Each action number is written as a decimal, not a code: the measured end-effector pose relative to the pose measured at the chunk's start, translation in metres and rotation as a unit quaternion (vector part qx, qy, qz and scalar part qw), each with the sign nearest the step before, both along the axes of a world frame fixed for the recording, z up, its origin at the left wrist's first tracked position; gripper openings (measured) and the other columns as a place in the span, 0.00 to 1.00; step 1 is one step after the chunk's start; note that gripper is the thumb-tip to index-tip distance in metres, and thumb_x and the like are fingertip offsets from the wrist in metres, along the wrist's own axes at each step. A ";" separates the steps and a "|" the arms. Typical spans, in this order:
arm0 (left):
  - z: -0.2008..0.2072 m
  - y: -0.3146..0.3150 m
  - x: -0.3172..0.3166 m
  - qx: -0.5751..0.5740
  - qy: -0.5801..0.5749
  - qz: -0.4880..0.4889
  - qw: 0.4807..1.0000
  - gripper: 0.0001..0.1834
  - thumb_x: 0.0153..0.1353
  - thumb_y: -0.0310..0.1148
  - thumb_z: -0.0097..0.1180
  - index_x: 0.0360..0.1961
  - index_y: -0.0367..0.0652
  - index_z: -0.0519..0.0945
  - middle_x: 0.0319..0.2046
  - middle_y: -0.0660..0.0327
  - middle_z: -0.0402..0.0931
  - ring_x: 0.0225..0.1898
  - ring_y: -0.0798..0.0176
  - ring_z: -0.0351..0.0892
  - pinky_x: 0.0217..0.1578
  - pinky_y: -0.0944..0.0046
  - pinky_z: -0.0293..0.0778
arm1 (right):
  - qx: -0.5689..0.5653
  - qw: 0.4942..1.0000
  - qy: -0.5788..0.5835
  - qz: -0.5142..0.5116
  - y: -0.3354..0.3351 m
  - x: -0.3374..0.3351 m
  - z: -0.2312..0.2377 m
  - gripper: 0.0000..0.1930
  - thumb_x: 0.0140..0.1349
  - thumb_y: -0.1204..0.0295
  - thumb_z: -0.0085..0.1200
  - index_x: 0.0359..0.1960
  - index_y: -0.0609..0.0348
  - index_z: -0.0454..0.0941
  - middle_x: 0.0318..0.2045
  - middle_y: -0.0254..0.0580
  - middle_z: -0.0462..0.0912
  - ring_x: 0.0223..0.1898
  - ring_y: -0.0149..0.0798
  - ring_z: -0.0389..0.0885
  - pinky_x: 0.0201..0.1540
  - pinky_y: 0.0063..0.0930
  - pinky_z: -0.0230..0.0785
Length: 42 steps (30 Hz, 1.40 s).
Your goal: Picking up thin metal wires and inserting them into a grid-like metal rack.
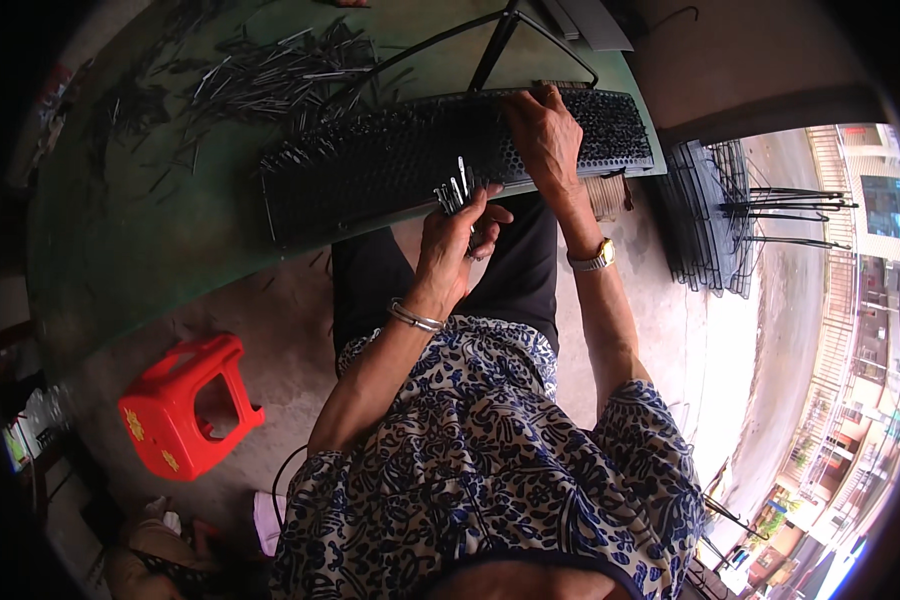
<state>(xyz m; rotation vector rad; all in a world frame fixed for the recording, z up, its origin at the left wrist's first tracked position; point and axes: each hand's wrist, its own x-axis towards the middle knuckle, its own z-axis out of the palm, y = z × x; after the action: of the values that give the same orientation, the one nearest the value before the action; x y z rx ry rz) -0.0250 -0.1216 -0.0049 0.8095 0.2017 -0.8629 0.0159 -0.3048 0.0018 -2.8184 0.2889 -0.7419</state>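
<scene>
Green table (120, 230), red plastic stool (185, 405), concrete floor (290, 330), daylit street (800, 330) w/ bldgs.

Dim, shaded light over the tabletop (120, 230) beyond the left hand (455, 240); harsh overexposed daylight right of the right hand (545, 140). Fisheye bending and a dark vignette mark the rim.

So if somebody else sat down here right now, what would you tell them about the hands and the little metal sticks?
Left hand: fingers grip a small bundle of metal pins, held at the near edge of the perforated black panel.
Right hand: rests on the panel's right part, fingers at its far edge.
Loose pins: heaped on the green table behind the panel.
Done: many holes already look filled.
Left: the bundle in hand and the heap; which holes are empty cannot be told.
</scene>
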 end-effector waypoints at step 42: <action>-0.023 -0.006 0.003 0.014 0.010 -0.003 1.000 0.17 0.68 0.38 0.51 0.47 0.34 0.77 0.36 0.50 0.83 0.36 0.56 0.84 0.30 0.60 0.82 | 0.218 0.966 -0.140 -0.022 -0.002 -0.017 -0.005 0.04 0.64 0.74 0.52 0.35 0.61 0.74 0.23 0.47 0.80 0.22 0.44 0.81 0.25 0.34 0.70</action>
<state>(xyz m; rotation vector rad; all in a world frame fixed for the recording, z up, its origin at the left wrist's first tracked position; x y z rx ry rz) -0.0222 -0.1273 -0.0278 0.8278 0.2294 -0.8756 -0.0010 -0.3073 -0.0030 -2.2705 0.4097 -0.9411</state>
